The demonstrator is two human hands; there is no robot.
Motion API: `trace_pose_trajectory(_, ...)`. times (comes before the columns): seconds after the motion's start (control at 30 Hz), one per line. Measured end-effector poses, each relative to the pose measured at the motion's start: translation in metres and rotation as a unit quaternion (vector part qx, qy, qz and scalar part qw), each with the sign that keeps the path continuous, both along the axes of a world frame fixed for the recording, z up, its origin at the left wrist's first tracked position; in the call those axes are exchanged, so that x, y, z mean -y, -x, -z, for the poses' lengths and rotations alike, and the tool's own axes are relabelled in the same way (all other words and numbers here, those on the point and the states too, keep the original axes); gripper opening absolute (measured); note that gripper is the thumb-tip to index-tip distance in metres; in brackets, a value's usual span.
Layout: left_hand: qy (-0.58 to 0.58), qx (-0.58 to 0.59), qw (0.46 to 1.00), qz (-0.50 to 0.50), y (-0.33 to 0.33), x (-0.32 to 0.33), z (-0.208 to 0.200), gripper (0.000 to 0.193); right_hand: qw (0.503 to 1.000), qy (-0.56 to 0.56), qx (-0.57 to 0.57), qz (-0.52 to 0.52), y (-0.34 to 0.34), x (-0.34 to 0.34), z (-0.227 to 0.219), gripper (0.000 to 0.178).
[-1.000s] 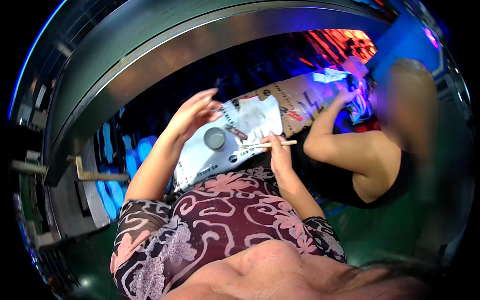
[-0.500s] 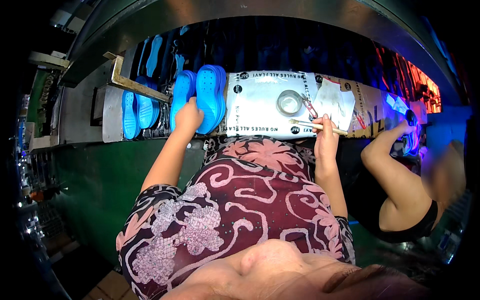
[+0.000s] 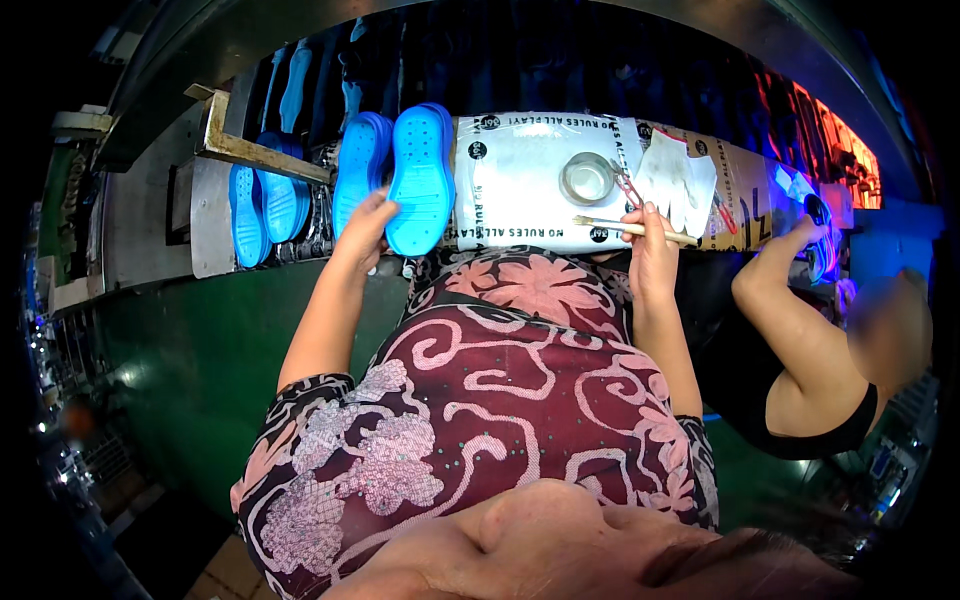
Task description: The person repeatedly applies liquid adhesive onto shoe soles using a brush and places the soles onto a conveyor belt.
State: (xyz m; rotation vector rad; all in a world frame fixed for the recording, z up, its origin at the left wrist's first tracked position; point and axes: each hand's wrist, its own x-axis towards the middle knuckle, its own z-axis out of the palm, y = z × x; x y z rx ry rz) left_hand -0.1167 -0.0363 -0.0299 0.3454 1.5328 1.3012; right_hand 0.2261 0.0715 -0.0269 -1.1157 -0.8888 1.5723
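Two neighbouring stacks of blue shoe soles lie on the bench left of centre. My left hand (image 3: 367,230) is closed at the near left edge of the top sole (image 3: 420,185) of the right stack, thumb on its edge; the fingers beneath are partly hidden. Beside it, the left stack (image 3: 360,165) is partly behind my hand. Between its fingers, my right hand (image 3: 655,245) grips a slim paintbrush (image 3: 612,226), bristles pointing left over a white printed sheet (image 3: 510,180). Just beyond the brush stands a round clear container (image 3: 566,190).
More blue soles (image 3: 285,200) lie farther left, near a metal bracket (image 3: 250,152). A red-handled tool (image 3: 625,188) and a stained white paper (image 3: 680,175) lie right of the container. At the right, another person's arm (image 3: 790,310) reaches the bench. Dark rows line the far side.
My left hand has moved a little left and down the sole and now takes the right top sole by its edge. My right hand keeps the brush almost in place. The view has shifted slightly.
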Motion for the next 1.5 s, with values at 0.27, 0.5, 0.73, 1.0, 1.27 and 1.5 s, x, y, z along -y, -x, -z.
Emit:
trace_pose_trajectory(0.27, -0.078, 0.046, 0.986, 0.139, -0.051, -0.010, -0.044, 0.046, 0.999, -0.044, -0.015, 0.000, 0.010, 0.002, -0.033, 0.029)
trace_pose_trajectory(0.5, -0.185, -0.139, 0.958, 0.168, -0.097, -0.033, -0.058, 0.044, 0.912, -0.360, 0.151, -0.123, 0.024, 0.017, -0.075, 0.030)
trace_pose_trajectory(0.73, -0.215, -0.197, 0.942, 0.169, -0.115, -0.033, -0.066, 0.045, 0.847, -0.486, 0.190, -0.103, 0.029, 0.016, -0.065, 0.024)
trace_pose_trajectory(1.0, -0.235, -0.217, 0.931, 0.175, -0.113, -0.036, -0.066, 0.046, 0.825, -0.503, 0.231, -0.114, 0.030, 0.013, -0.063, 0.018)
trace_pose_trajectory(1.27, -0.280, -0.288, 0.898, 0.179, -0.108, -0.036, -0.059, 0.047, 0.839, -0.479, 0.234, -0.105, 0.022, 0.013, -0.067, 0.019)
trace_pose_trajectory(1.5, -0.246, -0.252, 0.926, 0.133, -0.115, -0.033, -0.061, 0.048, 0.839, -0.495, 0.206, -0.092, 0.027, 0.013, -0.070, 0.020)
